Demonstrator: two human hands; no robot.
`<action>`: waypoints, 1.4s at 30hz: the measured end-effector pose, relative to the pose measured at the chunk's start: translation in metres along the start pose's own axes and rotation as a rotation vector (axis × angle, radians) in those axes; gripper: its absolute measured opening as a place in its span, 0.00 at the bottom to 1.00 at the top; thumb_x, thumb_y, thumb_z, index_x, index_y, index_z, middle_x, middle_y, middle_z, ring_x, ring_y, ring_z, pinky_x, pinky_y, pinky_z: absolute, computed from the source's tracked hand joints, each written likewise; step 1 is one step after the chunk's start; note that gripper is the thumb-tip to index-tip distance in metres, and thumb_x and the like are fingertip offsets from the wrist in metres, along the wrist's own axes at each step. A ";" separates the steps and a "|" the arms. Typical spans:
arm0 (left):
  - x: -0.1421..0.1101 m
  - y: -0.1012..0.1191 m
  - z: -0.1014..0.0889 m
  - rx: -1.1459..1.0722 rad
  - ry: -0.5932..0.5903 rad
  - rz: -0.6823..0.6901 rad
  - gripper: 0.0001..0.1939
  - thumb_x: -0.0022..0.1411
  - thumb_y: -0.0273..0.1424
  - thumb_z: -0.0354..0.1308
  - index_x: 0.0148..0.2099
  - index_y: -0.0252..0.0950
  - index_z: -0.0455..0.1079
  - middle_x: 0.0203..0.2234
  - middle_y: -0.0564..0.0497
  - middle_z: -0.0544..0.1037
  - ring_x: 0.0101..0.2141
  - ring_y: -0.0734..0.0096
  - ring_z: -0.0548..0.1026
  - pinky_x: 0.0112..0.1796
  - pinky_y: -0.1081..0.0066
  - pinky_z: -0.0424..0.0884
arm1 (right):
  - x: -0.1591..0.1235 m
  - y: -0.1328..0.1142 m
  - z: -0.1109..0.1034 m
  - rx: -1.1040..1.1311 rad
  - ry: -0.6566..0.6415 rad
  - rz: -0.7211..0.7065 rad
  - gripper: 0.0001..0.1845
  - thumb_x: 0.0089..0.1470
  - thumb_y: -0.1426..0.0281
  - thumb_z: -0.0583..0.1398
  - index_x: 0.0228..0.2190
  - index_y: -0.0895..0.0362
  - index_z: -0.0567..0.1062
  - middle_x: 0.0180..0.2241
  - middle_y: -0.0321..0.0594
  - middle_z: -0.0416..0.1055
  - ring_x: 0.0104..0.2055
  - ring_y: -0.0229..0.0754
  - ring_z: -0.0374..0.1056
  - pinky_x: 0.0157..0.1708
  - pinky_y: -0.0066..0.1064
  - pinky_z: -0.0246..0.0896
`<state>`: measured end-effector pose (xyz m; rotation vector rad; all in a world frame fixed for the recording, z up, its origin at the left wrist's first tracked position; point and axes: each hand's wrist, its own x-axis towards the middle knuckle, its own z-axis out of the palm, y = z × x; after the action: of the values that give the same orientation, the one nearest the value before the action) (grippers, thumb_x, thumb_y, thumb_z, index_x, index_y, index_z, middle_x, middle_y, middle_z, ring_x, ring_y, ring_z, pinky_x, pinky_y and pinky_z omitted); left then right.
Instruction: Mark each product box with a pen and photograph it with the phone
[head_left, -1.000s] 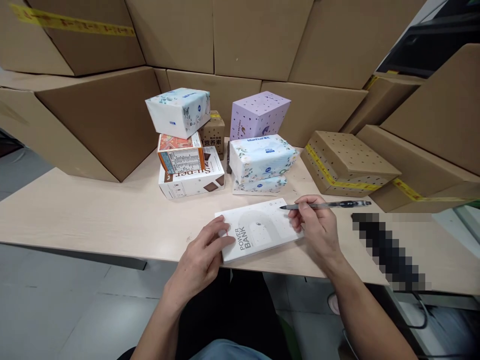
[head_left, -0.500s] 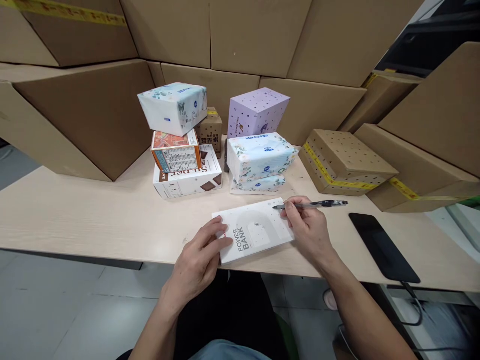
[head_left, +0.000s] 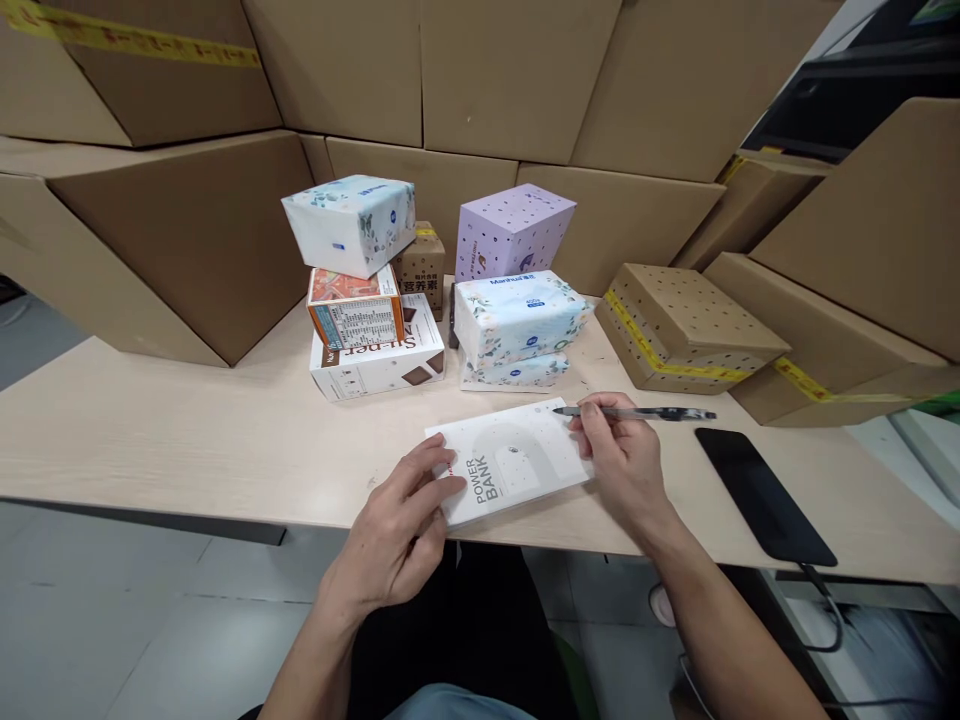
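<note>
A flat white box (head_left: pixel 517 462) printed "POWER BANK" lies near the table's front edge, slightly turned. My left hand (head_left: pixel 401 525) grips its left end, fingers on the top face and thumb at the near side. In my right hand (head_left: pixel 619 455) a dark pen (head_left: pixel 660 413) is pinched between thumb and fingers, its tip at the box's far right corner. The lower part of that hand rests by the box's right end. Whether the tip touches the surface I cannot tell.
Behind stand stacked tissue packs (head_left: pixel 525 315), a purple box (head_left: pixel 514 235), an orange box (head_left: pixel 356 308) and a white "Super" box (head_left: pixel 379 365). A taped carton (head_left: pixel 697 320) sits right, near a cabled black phone (head_left: pixel 765 495). Large cardboard boxes (head_left: pixel 517 70) wall the back.
My right hand and the pen have shifted slightly right, the tip sliding a little along the box's far edge. My left hand keeps its hold. The view tilts slightly.
</note>
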<state>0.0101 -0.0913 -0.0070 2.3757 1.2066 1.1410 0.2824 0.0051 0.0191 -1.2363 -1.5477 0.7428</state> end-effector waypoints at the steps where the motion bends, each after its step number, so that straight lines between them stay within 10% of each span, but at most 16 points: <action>1: 0.001 0.001 0.000 0.010 -0.003 -0.001 0.18 0.64 0.25 0.52 0.56 0.37 0.68 0.59 0.38 0.67 0.66 0.47 0.61 0.59 0.47 0.70 | 0.001 0.001 -0.002 0.035 0.042 -0.002 0.13 0.65 0.57 0.56 0.37 0.53 0.70 0.26 0.32 0.70 0.22 0.34 0.63 0.23 0.27 0.57; 6: 0.005 0.002 0.003 0.113 0.000 -0.067 0.19 0.64 0.31 0.61 0.56 0.38 0.66 0.59 0.37 0.68 0.66 0.47 0.61 0.58 0.50 0.72 | 0.011 0.016 -0.029 -0.185 0.164 -0.149 0.13 0.65 0.62 0.56 0.48 0.53 0.72 0.41 0.41 0.75 0.31 0.39 0.70 0.33 0.32 0.67; 10: 0.011 0.000 0.003 0.164 -0.007 -0.096 0.18 0.67 0.32 0.59 0.58 0.39 0.65 0.61 0.38 0.67 0.67 0.47 0.60 0.59 0.48 0.71 | 0.015 0.028 -0.051 -0.768 -0.150 -0.249 0.25 0.58 0.79 0.53 0.56 0.56 0.73 0.55 0.52 0.72 0.52 0.54 0.70 0.49 0.43 0.67; 14: 0.021 -0.007 0.006 0.227 0.021 -0.091 0.17 0.69 0.29 0.55 0.59 0.40 0.65 0.62 0.40 0.67 0.68 0.48 0.58 0.60 0.47 0.70 | 0.014 0.034 -0.048 -1.065 -0.293 -0.214 0.27 0.58 0.82 0.49 0.54 0.58 0.75 0.53 0.53 0.74 0.49 0.56 0.68 0.47 0.45 0.66; 21: 0.025 -0.020 0.013 0.342 0.118 -0.069 0.22 0.69 0.25 0.55 0.63 0.40 0.63 0.62 0.39 0.64 0.67 0.45 0.58 0.62 0.41 0.65 | -0.013 0.030 -0.064 -1.055 -0.073 -0.174 0.27 0.66 0.68 0.49 0.63 0.61 0.64 0.55 0.54 0.73 0.52 0.58 0.67 0.51 0.47 0.63; 26: 0.021 -0.017 0.010 0.291 0.210 -0.047 0.24 0.67 0.24 0.56 0.64 0.42 0.63 0.59 0.40 0.67 0.62 0.50 0.65 0.60 0.43 0.67 | -0.059 0.041 -0.130 -1.224 0.253 0.328 0.52 0.56 0.41 0.54 0.66 0.68 0.58 0.55 0.70 0.69 0.53 0.74 0.67 0.48 0.60 0.63; 31: 0.021 -0.016 0.012 0.274 0.228 -0.013 0.26 0.66 0.24 0.58 0.64 0.44 0.64 0.57 0.42 0.71 0.60 0.50 0.67 0.59 0.45 0.69 | -0.074 0.056 -0.170 -1.130 0.109 0.565 0.57 0.52 0.38 0.55 0.66 0.69 0.58 0.53 0.68 0.72 0.55 0.74 0.67 0.49 0.57 0.64; 42: 0.008 0.033 0.036 -0.163 0.425 0.077 0.19 0.64 0.20 0.56 0.54 0.42 0.72 0.40 0.47 0.79 0.42 0.62 0.77 0.41 0.60 0.77 | -0.104 0.028 -0.134 -0.924 0.233 0.427 0.52 0.51 0.48 0.62 0.67 0.64 0.57 0.52 0.63 0.75 0.53 0.73 0.70 0.48 0.56 0.66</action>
<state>0.0586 -0.1017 -0.0090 2.1386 1.0915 1.7621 0.4171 -0.1000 0.0062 -2.2860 -1.4714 0.0766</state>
